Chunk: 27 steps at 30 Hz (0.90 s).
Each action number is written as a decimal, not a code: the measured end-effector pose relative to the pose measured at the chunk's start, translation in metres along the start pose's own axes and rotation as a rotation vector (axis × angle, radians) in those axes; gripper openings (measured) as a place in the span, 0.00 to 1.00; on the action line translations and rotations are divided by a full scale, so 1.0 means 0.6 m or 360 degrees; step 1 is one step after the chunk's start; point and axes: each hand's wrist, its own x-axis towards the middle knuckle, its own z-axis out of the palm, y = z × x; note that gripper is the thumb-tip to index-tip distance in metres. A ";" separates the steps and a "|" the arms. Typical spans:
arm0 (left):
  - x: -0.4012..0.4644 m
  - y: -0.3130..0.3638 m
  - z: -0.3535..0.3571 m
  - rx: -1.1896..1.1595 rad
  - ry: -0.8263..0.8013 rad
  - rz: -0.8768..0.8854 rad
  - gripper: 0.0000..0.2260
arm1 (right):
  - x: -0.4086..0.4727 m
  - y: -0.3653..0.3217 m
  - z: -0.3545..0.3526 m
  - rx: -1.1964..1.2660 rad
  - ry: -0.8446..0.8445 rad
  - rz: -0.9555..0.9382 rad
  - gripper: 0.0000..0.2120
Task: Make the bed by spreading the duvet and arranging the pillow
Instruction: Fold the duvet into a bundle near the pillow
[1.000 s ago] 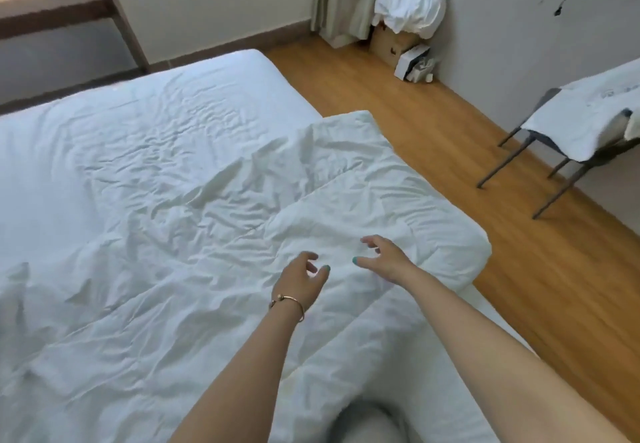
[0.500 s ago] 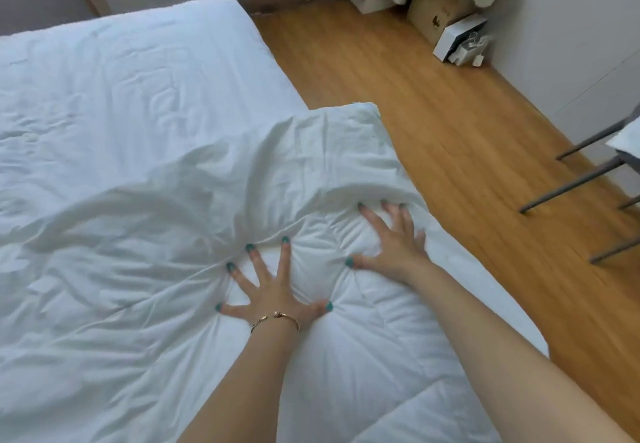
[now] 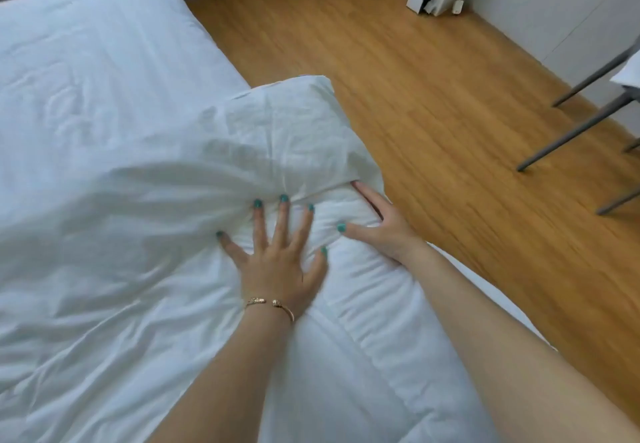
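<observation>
The white duvet lies bunched across the bed, its corner at the right edge. The left hand presses it with spread fingers; the right hand lies flat beside. Soft, light and floppy, it seems best gripped at corner and hem.

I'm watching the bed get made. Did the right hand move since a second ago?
Yes. The right hand went from hovering over the duvet down onto it, toward the bed edge beside the wooden floor.

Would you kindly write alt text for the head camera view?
Both hands press flat on a rumpled white duvet at the bed's edge, left hand with fingers spread, right hand alongside. Wooden floor lies to the right.
</observation>
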 end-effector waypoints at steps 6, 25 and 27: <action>0.013 0.005 0.057 0.0146 0.0193 0.0037 0.30 | 0.068 0.046 -0.047 -0.0253 -0.0275 0.0425 0.67; -0.015 -0.021 0.000 -0.0087 -0.0185 0.0066 0.32 | -0.158 -0.170 0.011 -0.0773 0.0558 -0.0274 0.62; -0.063 -0.040 -0.047 -0.0170 -0.0349 0.0103 0.30 | -0.191 -0.204 0.010 -0.0634 0.0394 -0.0219 0.62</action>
